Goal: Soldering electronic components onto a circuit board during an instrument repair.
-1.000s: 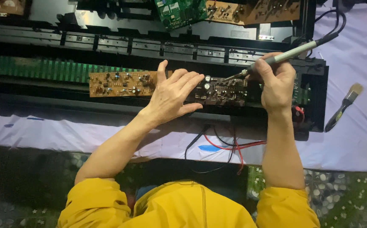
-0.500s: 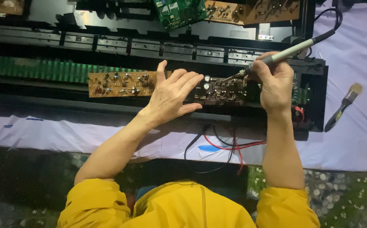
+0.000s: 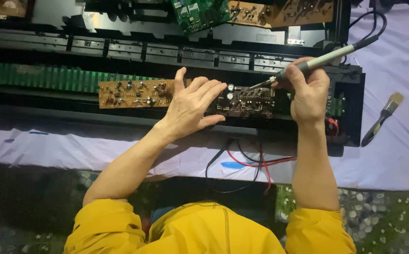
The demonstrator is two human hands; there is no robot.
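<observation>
Now keep your left hand flat, fingers spread, on the circuit board; right hand, gripped tight around the soldering iron, stays steady.

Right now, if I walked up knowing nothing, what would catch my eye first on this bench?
Probably the two hands at the centre: the left hand lies flat on a long brown circuit board, while the right hand holds a soldering iron with its tip at the board's darker end. Next, the yellow sleeves at the bottom, and a small paintbrush lying on the pale cloth at the right.
</observation>
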